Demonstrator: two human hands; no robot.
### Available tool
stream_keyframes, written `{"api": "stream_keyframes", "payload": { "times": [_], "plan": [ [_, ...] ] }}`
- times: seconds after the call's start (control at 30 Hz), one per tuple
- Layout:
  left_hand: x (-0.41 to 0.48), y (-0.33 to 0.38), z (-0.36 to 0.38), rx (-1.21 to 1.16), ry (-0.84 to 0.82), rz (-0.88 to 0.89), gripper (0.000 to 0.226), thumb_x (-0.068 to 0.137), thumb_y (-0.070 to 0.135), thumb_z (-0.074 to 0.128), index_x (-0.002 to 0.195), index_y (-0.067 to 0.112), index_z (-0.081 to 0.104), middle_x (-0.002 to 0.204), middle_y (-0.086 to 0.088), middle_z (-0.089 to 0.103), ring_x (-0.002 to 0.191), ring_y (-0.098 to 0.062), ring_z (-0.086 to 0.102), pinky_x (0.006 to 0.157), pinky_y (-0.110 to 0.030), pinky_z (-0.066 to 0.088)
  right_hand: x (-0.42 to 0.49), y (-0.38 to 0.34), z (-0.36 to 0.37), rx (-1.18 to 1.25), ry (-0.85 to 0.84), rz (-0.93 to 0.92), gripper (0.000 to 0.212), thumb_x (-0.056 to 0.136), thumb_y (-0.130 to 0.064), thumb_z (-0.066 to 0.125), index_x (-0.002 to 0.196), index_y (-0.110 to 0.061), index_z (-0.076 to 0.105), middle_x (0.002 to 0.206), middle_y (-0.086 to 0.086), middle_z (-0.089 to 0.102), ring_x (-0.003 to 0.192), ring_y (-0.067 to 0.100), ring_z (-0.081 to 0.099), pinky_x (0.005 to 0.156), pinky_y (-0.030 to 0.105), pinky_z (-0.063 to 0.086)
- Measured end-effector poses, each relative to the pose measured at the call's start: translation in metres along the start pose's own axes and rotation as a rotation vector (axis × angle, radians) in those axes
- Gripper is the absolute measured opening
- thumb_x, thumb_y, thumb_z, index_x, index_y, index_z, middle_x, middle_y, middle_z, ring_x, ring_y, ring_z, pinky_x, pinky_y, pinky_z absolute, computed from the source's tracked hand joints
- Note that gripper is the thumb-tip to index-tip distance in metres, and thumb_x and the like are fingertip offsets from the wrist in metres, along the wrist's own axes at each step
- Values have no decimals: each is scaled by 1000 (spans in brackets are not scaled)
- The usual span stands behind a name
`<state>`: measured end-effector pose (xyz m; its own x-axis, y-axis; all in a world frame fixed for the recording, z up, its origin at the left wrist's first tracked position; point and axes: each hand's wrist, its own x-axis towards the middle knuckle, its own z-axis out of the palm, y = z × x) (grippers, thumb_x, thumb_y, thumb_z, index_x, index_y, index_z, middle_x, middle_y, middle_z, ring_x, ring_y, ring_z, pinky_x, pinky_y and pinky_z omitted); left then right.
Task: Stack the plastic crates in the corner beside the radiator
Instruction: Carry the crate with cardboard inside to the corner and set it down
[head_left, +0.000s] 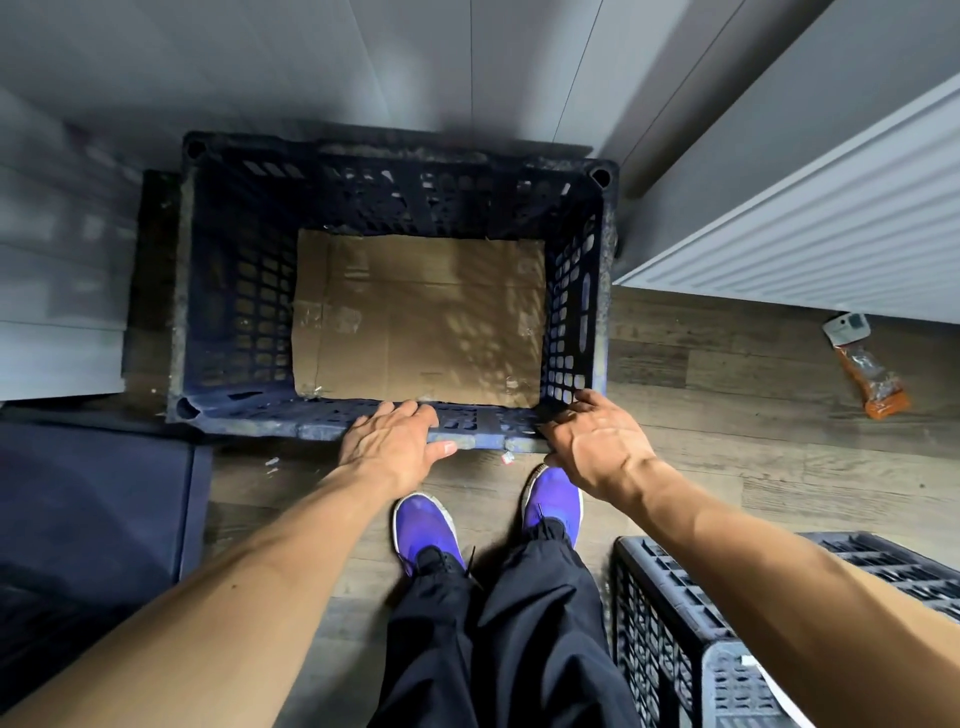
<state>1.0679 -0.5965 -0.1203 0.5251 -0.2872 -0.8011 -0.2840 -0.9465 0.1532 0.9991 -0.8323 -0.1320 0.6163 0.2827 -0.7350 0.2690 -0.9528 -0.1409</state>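
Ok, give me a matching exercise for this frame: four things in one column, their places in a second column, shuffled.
Things
1 dark blue plastic crate
2 flat brown cardboard sheet
3 orange plastic packet
4 grey plastic crate

Places
A on the floor by the white radiator
B at the bottom right of the view
C in the corner, left hand and right hand at its near rim
D lying inside the blue crate

Pairs: 1-C, 2-D, 3-A, 4-B
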Motion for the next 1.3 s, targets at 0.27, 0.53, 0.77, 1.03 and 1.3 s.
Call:
{"api": "stream_keyframes", "payload": {
  "times": [0.27,0.53,0.77,1.03,1.3],
  "plan": [
    [-2,-3,-1,21,37,13,48,94,60,41,131,31,49,132,10,52,125,-17,42,101,-36,34,-1,-3,-2,-7,29,15,42,98,-44,42,132,-24,54,132,0,61,128,21,51,119,33,9],
    [-13,-4,0,37,44,-11,50,98,50,40,144,30,40,140,7,47,131,-20,39,114,-37,24,1,-5,-7,39,51,28,41,97,-46,46,131,-26,57,135,-2,59,130,19,50,119,30,8],
    [-19,-2,-4,25,-35,-15,65,96,45,47,154,26,24,156,4,32,145,-19,23,122,-40,7,-7,-14,-18,92,11,81,38,93,-26,44,128,-22,58,132,2,60,131,20,48,119,31,5],
    [-45,18,1,-145,38,-89,61,97,38,48,152,27,26,158,4,25,148,-20,15,118,-41,18,-42,-14,-27,391,14,139,41,94,-23,44,134,-16,51,136,5,55,137,24,37,113,33,32],
    [-89,43,-21,-184,55,47,59,99,38,46,153,25,25,155,3,28,142,-20,28,114,-38,30,-86,-19,-52,530,72,282,41,95,-26,46,136,-21,50,132,7,58,124,29,49,103,34,40]
  ]
}}
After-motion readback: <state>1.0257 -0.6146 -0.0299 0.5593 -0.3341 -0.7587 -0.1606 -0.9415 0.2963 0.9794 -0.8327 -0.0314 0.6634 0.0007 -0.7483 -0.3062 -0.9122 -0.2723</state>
